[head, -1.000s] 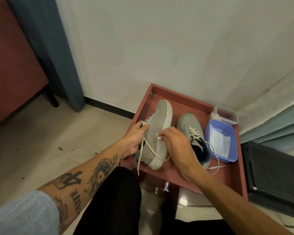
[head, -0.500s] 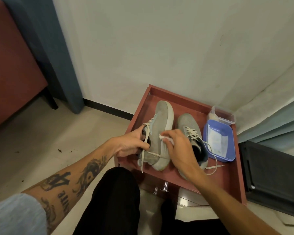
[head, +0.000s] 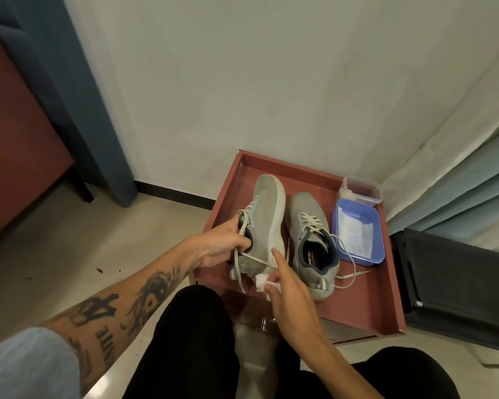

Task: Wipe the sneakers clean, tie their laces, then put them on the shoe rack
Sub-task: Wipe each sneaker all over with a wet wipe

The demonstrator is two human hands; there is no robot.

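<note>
A red tray is seen against the wall, and two grey sneakers are kept on it. The upright sneaker is stood flat, with its laces left loose. The tipped sneaker is leaned on its side just beside it and is gripped at the collar by the curled left hand. A white wipe is pinched by the right hand at that shoe's heel, the forefinger held straight. A blue tub is placed near the upright sneaker.
</note>
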